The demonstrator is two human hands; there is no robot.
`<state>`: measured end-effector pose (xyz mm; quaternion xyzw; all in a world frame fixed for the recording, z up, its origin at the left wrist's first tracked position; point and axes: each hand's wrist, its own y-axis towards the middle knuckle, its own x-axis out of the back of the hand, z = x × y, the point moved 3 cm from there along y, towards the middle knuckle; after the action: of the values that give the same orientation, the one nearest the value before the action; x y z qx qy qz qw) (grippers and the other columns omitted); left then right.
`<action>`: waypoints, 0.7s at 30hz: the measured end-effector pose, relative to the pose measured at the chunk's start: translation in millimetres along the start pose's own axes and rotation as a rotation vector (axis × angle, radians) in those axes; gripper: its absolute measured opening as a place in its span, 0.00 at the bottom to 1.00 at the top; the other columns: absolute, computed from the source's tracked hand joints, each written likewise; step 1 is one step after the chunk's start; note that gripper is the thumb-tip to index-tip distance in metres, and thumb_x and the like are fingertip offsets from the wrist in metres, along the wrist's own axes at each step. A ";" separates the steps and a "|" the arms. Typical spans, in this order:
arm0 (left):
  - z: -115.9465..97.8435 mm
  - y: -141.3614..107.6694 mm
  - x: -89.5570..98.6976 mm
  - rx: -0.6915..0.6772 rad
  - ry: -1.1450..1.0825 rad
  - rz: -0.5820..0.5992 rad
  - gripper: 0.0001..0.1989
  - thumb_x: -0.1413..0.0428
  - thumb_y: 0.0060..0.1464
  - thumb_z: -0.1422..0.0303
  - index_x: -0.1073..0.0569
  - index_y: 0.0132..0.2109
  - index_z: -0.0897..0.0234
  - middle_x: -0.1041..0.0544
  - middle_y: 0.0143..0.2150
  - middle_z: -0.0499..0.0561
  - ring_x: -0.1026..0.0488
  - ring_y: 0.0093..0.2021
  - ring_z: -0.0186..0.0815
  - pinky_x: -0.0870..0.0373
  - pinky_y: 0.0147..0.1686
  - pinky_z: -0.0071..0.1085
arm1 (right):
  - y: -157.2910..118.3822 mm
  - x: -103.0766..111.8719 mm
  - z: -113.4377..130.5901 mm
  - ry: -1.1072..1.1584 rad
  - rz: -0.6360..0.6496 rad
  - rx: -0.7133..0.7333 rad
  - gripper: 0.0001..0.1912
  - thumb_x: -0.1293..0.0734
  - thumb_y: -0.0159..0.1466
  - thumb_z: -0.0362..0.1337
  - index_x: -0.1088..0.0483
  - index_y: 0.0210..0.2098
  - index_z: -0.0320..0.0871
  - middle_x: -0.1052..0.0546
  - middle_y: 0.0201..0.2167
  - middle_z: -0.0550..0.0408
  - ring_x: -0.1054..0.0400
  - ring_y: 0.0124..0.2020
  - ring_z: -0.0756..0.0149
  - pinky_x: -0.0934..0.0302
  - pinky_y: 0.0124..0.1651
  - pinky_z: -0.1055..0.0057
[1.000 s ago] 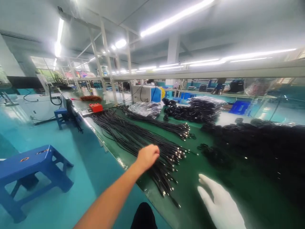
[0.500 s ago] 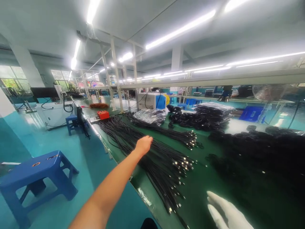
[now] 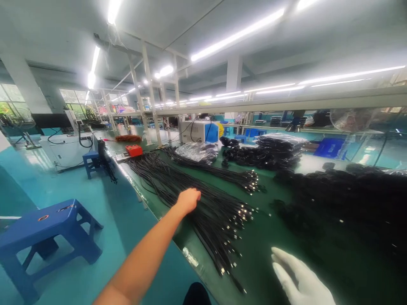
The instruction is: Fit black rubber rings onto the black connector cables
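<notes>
Long black cables [image 3: 178, 178] lie fanned out across the green tabletop [image 3: 254, 245], their shiny metal connector ends toward the right. My left hand [image 3: 188, 201], bare, is closed over the middle of this bundle; its fingers curl down, and what they hold, if anything, is hidden. My right hand [image 3: 295, 271], in a white glove, hovers at the lower right with thumb and fingers apart and nothing between them. A second, narrower cable bundle [image 3: 219, 170] runs behind the first one.
Coiled black cables [image 3: 346, 195] are heaped at the right. Behind stand bagged coils [image 3: 281, 146], a clear plastic bag [image 3: 197, 151] and a blue-white machine [image 3: 199, 131]. A red box [image 3: 134, 150] sits at the far left table edge. A blue stool [image 3: 54, 228] stands on the floor.
The view has shifted slightly. My left hand sits a little lower on the cables, still closed. My right hand shows slightly more fully, still open.
</notes>
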<state>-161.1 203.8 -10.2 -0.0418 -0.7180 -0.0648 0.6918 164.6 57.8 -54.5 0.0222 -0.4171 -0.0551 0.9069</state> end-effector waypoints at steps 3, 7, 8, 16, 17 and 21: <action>14.1 -6.3 3.7 -0.037 0.009 0.044 0.14 0.49 0.60 0.65 0.32 0.51 0.64 0.30 0.51 0.55 0.30 0.47 0.38 0.30 0.45 0.41 | -2.1 -0.1 5.7 0.026 0.023 -0.017 0.29 0.45 0.57 0.57 0.30 0.49 0.49 0.26 0.50 0.53 0.33 0.52 0.52 0.36 0.52 0.54; 20.5 -7.4 3.8 -0.079 0.034 0.070 0.13 0.49 0.61 0.65 0.31 0.50 0.64 0.30 0.51 0.55 0.29 0.46 0.38 0.29 0.45 0.40 | -1.4 -2.2 1.1 0.031 0.022 -0.030 0.28 0.44 0.58 0.56 0.31 0.50 0.49 0.27 0.52 0.54 0.34 0.53 0.52 0.38 0.55 0.54; 20.6 -7.4 4.0 -0.083 0.037 0.062 0.13 0.49 0.61 0.65 0.31 0.50 0.64 0.30 0.51 0.55 0.29 0.46 0.37 0.29 0.45 0.40 | -0.8 -2.7 -0.7 0.027 0.024 -0.034 0.27 0.43 0.58 0.56 0.31 0.50 0.50 0.27 0.52 0.54 0.34 0.53 0.52 0.39 0.55 0.54; 4.3 -15.6 26.0 -0.158 0.008 -0.197 0.06 0.44 0.56 0.67 0.26 0.41 0.61 0.26 0.38 0.50 0.31 0.42 0.36 0.31 0.42 0.33 | -1.1 2.8 1.9 0.148 -0.026 -0.064 0.25 0.40 0.57 0.55 0.30 0.49 0.51 0.27 0.51 0.55 0.35 0.54 0.51 0.41 0.57 0.52; -0.2 -18.1 32.2 -0.164 0.004 -0.247 0.05 0.45 0.57 0.68 0.26 0.40 0.60 0.27 0.37 0.50 0.32 0.42 0.36 0.31 0.40 0.31 | -0.8 5.1 2.2 0.190 -0.039 -0.081 0.26 0.40 0.56 0.56 0.30 0.48 0.51 0.26 0.51 0.55 0.35 0.54 0.50 0.41 0.57 0.51; -33.3 -34.0 59.6 -0.191 -0.021 -0.474 0.13 0.54 0.63 0.70 0.28 0.49 0.57 0.29 0.44 0.51 0.35 0.46 0.35 0.34 0.43 0.30 | 3.3 21.2 2.5 0.428 -0.122 -0.198 0.29 0.35 0.52 0.56 0.30 0.49 0.50 0.27 0.51 0.51 0.38 0.56 0.45 0.45 0.58 0.47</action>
<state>-135.6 163.4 49.3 0.0618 -0.7056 -0.2925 0.6425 176.6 58.6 -36.6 -0.0305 -0.2057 -0.1445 0.9674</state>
